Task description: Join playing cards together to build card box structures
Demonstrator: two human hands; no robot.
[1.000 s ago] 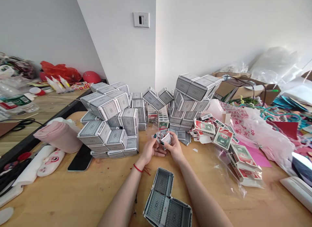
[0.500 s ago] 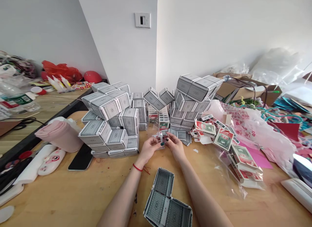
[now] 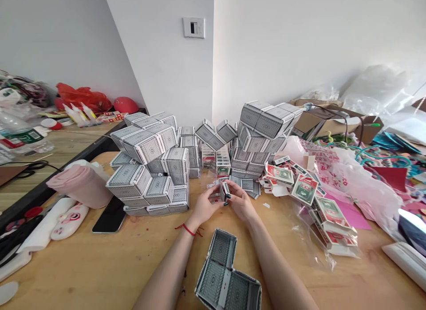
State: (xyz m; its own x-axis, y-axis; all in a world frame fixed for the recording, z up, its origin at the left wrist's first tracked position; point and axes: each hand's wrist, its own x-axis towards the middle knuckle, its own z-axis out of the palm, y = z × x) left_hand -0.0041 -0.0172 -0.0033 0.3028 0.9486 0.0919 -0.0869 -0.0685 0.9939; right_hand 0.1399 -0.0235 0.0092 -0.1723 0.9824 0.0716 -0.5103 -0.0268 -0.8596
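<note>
Above the middle of the wooden table, my left hand (image 3: 206, 204) and my right hand (image 3: 240, 202) hold a small stack of playing cards (image 3: 224, 191) between their fingertips. The stack is tilted, showing a narrow patterned face with white edges; its far side is hidden. A few loose cards lie just behind the hands, partly covered. Between my forearms rests an L-shaped open-topped piece built of grey patterned cards (image 3: 214, 268). Beyond the hands, card boxes (image 3: 222, 161) stand in rows with their red and green fronts toward me.
Stacked grey card blocks rise at left (image 3: 146, 181) and right (image 3: 262, 119). A black phone (image 3: 108, 217) and pink roll (image 3: 80, 185) lie left. Opened card boxes (image 3: 304, 189), clear plastic wrap and a white plastic bag (image 3: 362, 181) crowd the right.
The stack of cards has turned between my fingers, so its patterned face now shows rather than a thin edge. Both hands have shifted slightly; everything else stays put.
</note>
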